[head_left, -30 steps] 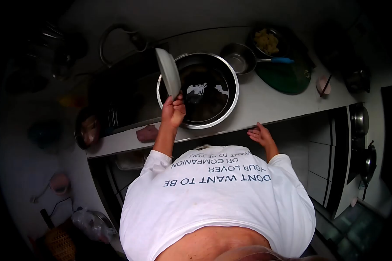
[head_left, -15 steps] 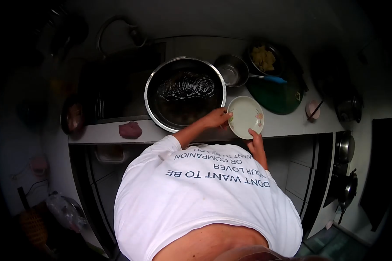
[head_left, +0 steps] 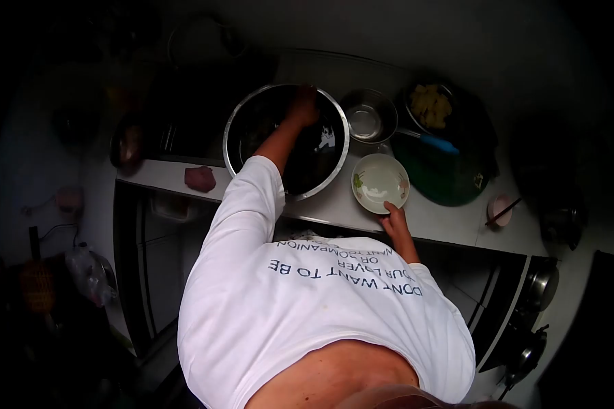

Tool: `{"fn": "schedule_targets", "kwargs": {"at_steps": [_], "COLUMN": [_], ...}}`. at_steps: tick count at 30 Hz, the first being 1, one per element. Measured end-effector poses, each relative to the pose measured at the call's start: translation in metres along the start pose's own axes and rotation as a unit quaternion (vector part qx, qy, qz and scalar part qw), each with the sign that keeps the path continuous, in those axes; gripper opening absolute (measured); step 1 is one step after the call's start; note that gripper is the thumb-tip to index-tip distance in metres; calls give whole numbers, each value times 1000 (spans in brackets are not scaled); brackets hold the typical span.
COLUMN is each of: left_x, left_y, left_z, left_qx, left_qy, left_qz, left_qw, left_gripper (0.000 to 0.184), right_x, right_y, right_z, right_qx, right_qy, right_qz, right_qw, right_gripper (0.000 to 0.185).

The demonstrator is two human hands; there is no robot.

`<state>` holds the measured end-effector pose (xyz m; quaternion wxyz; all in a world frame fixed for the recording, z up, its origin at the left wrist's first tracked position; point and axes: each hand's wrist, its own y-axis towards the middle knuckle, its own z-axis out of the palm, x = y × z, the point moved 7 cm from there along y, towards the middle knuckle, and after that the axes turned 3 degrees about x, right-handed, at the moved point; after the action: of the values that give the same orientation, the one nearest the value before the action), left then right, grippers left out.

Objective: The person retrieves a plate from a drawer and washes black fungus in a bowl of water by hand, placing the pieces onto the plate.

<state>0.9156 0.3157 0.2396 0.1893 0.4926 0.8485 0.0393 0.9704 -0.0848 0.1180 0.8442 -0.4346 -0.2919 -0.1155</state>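
Note:
My right hand (head_left: 394, 221) grips the near rim of a pale shallow plate (head_left: 380, 178) with floral marks. The plate is right of a large metal basin (head_left: 230, 153) holding dark, shiny liquid. Stretched over the far part of the basin is my left hand (head_left: 303, 107), at or above the liquid; its fingers are lost in shadow. Between basin and plate, a little farther back, stands a small saucepan (head_left: 366, 123) with a blue handle (head_left: 438, 143).
A bowl of yellow chunks (head_left: 430, 105) stands at the back right by a green round board (head_left: 447, 178). A pink cup (head_left: 501, 209) with a stick is farther right. A reddish cloth (head_left: 200, 178) lies on the counter (head_left: 334, 212) left of the basin. Pans (head_left: 542, 283) hang at lower right.
My left hand has let go of the plate and moved left and away from me, over the basin. My right hand keeps its hold. The view has shifted slightly.

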Motion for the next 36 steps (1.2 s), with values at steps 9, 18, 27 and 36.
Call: {"fn": "schedule_targets", "kwargs": {"at_steps": [9,18,27,36], "left_x": [-2,48,62,83], "left_y": [-132,-184,-185,-188], "left_z": [-20,7,-15,-20], "left_qx": [232,238,269,247], "left_qy": [-7,-103,-609,-710], "left_qz": [-60,-78,-320,-330], "left_qw": [971,962,674,571], "left_gripper": [48,30,39,34], "right_x": [4,42,30,-64], "right_y": [2,-53,13,75], "right_z": [10,68,302,304], "right_qx": [-80,-147,39,111], "right_qy": [-175,-447,-599,-653], "right_qz": [73,-17,-350,-227], "right_qw": [979,882,719,714], "right_gripper": [42,26,23,24]}}
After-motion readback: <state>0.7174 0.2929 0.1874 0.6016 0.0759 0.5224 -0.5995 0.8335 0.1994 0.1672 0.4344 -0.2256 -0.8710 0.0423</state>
